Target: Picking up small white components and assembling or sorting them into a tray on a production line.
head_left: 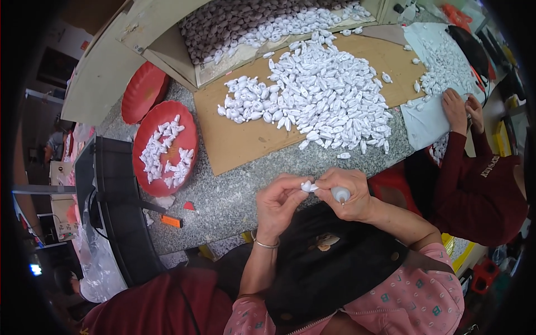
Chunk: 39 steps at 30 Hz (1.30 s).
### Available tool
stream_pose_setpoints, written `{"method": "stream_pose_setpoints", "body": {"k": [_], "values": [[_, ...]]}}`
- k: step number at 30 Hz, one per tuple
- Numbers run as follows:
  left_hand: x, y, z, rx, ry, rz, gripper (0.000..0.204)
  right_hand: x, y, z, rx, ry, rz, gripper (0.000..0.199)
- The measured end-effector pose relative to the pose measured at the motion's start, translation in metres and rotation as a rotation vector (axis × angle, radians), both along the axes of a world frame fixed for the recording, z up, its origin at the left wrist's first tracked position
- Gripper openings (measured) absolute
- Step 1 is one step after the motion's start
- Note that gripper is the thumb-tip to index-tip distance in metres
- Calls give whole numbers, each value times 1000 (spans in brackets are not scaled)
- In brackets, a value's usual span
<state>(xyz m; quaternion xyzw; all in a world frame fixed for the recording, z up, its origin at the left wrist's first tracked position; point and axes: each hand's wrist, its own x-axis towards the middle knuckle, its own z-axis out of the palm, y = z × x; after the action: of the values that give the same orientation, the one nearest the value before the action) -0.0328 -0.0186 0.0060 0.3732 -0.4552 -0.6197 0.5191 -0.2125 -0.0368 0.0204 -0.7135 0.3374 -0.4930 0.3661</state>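
Note:
My left hand (275, 205) pinches a small white plastic figure (306, 186) between thumb and fingertips, above the near edge of the table. My right hand (357, 195) meets it from the other side, its thumb and forefinger on the right end of the same piece. A small translucent squeeze bottle (340, 194) with a thin tip is also tucked in my right hand, tip toward me. Beyond my hands lies a big heap of white plastic pieces (335, 92) on a flat cardboard sheet (226, 151). Fine detail of the held piece is covered by my fingers.
On the left, a red scalloped bowl (191, 120) holds white figures; another red bowl (142, 92) stands behind it. An orange cutter (171, 221) lies nearby. An open box (192, 64) of pieces sits at the back. At right, a co-worker's hands (458, 109) rest over a pale sheet.

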Motion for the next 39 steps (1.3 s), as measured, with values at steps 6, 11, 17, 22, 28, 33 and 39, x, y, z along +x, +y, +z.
{"method": "stream_pose_setpoints", "body": {"k": [6, 11, 17, 22, 28, 33, 39], "values": [[1, 1, -2, -8, 2, 8, 23, 3, 1, -5, 24, -13, -2, 12], [2, 2, -2, 1, 19, -3, 23, 6, 2, -5, 42, -16, -20, 11], [-1, 1, -1, 17, 36, 35, 19, 7, 1, -7, 97, -27, -6, 11], [3, 0, -7, 30, 49, 24, 24, 13, -1, -13, 100, -39, -24, 10], [13, -8, 0, 300, 318, 115, 28, 15, -12, -6, 773, -343, 42, 13], [45, -17, 6, 292, 307, 272, 31, -10, -12, -17, 848, -444, 173, 19], [99, -34, 20, -133, -263, 714, 32, -33, -9, -14, 675, -192, 121, 19]]}}
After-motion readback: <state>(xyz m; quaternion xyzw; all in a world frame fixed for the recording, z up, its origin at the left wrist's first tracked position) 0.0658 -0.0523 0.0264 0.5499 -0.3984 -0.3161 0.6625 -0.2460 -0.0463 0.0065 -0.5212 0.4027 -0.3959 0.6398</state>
